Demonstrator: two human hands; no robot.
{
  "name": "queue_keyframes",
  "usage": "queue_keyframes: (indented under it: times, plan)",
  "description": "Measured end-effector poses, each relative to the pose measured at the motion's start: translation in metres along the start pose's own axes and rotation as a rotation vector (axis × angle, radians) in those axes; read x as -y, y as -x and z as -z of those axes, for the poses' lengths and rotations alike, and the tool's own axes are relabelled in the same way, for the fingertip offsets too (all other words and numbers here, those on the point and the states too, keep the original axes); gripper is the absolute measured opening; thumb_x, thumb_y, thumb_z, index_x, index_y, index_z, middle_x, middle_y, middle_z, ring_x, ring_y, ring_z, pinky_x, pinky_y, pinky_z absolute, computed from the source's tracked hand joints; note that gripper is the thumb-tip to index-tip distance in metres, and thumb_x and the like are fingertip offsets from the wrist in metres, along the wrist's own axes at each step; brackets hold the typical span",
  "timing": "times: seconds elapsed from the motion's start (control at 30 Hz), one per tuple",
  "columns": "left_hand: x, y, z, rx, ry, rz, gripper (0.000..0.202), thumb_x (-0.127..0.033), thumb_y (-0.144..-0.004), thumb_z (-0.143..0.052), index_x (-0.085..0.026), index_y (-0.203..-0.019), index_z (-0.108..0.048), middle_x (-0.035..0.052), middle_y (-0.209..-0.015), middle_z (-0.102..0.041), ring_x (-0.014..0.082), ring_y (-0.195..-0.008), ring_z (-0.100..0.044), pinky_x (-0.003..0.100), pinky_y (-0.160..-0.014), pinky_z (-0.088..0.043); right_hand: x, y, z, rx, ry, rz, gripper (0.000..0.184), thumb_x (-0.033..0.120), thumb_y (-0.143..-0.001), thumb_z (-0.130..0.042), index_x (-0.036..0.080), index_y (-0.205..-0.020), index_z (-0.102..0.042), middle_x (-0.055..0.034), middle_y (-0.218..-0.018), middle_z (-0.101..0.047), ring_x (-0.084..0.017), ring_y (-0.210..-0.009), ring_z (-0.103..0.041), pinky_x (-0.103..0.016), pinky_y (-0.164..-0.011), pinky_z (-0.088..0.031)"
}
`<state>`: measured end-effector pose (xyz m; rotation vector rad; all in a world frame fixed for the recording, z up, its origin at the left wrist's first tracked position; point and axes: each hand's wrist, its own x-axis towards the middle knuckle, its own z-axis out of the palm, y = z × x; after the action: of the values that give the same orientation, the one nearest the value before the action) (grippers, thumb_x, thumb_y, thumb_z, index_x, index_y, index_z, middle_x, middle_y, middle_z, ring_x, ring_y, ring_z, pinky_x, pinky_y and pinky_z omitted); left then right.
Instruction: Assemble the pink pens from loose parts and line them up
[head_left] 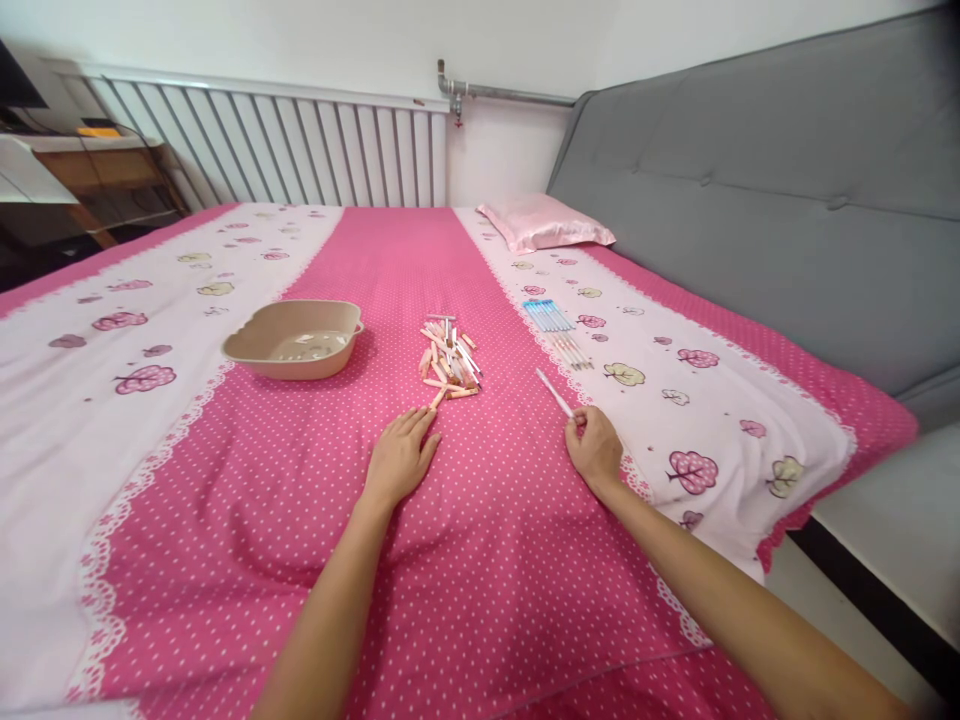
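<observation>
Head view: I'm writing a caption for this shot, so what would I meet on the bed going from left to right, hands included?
Beige basin → left hand → loose pile of slim sticks → row of blue pen-like sticks → right hand.

2 bare forearms extended forward; left hand flat, palm down; right hand curled in pinch.

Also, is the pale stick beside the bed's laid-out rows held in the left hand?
No, the right hand holds the pale stick.
</observation>
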<state>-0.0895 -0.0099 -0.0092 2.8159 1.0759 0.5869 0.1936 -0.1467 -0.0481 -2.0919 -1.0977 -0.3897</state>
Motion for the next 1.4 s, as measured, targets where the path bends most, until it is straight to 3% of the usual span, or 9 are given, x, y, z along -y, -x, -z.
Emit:
queue_keyframes:
  times: [1.4]
  plan:
    - [-0.0009,0.0006,0.0027,0.005,-0.017,-0.003,0.050,-0.040,-0.092,-0.031,-0.013,-0.130,-0.049,0.0098,-0.132,-0.053,0.0234,-0.125,-0.045,0.041,-0.108,-0.033,0.0021,0.0002,0.0006,0.005,-0.003,-0.006,0.011,0.024,-0.078,-0.044,0.018,-0.084,-0.052,-0.0058,-0.079,-0.060,-0.021,-0.074,-0.053,-0.029,-0.064,-0.036]
